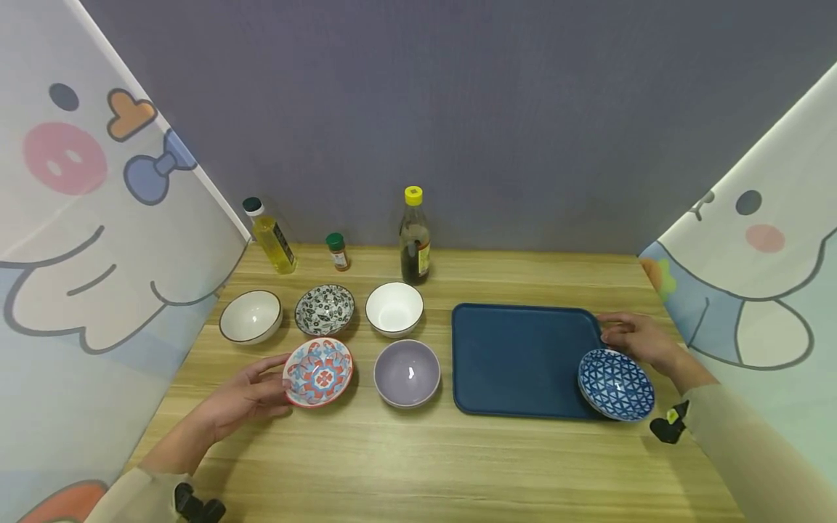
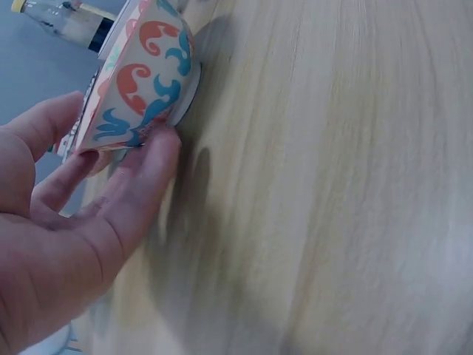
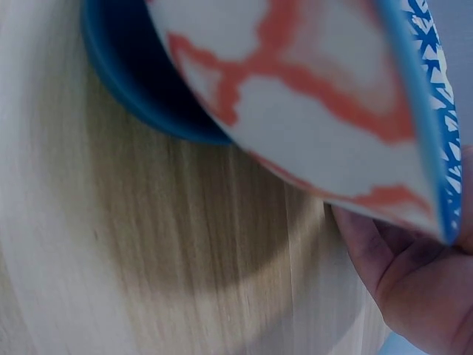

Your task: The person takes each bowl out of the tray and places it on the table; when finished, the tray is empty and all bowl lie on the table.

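My left hand (image 1: 251, 392) holds a red-and-blue patterned bowl (image 1: 318, 372) by its left side. In the left wrist view, the thumb is near that bowl's rim and the fingers (image 2: 151, 170) reach under its painted outer wall. On the right, my right hand (image 1: 637, 340) holds a bowl with a blue-and-white triangle pattern inside (image 1: 616, 385). This bowl is tilted over the right front corner of the dark blue tray (image 1: 516, 363). Orange-red lines mark its white outer wall (image 3: 310, 111) in the right wrist view, where the bowl hides part of the hand.
Near the left hand stand a cream bowl (image 1: 251, 317), a black-and-white floral bowl (image 1: 325, 310), a white bowl (image 1: 394, 309) and a purple bowl (image 1: 407, 374). Behind them are an oil bottle (image 1: 275, 243), a green-capped spice jar (image 1: 338, 254) and a yellow-capped sauce bottle (image 1: 415, 243).
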The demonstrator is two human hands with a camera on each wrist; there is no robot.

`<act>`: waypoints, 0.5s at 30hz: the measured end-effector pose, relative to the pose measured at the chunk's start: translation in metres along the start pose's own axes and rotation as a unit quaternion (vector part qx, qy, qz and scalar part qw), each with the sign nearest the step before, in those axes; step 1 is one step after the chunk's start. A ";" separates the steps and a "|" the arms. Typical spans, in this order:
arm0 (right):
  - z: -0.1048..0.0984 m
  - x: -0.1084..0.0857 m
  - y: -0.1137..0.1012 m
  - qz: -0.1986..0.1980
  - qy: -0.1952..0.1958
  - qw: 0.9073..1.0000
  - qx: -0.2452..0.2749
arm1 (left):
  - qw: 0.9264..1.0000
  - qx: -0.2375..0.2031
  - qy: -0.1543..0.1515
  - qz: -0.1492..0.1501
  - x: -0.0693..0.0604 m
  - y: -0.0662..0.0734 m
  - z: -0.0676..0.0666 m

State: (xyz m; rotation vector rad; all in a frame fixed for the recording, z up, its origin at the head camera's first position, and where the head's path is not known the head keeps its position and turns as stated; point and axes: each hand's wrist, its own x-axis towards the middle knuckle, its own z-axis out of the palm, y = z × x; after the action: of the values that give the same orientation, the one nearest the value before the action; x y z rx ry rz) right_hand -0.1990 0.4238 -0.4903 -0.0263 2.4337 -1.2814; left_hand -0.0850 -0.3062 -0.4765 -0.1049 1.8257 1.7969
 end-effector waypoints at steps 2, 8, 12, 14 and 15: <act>0.000 0.000 0.000 0.000 0.001 1.000 -0.004 | 0.999 0.039 0.005 0.008 0.001 0.003 -0.001; 0.000 -0.003 -0.002 0.001 -0.001 1.000 -0.012 | 0.983 0.163 0.066 0.047 0.001 0.025 -0.002; 0.000 -0.003 -0.004 0.002 -0.002 1.000 -0.007 | 0.960 0.233 0.123 0.098 0.004 0.051 0.004; 0.000 -0.003 -0.004 0.003 -0.002 1.000 -0.008 | 0.949 0.256 0.140 0.121 0.007 0.065 0.009; 0.000 -0.003 -0.004 0.003 -0.002 1.000 -0.010 | 0.945 0.265 0.143 0.129 0.009 0.072 0.012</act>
State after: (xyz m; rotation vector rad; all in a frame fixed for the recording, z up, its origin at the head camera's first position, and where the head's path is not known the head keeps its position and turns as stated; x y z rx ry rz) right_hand -0.1971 0.4220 -0.4858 -0.0261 2.4413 -1.2525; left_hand -0.1198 -0.2851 -0.4150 0.0904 2.5759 1.4384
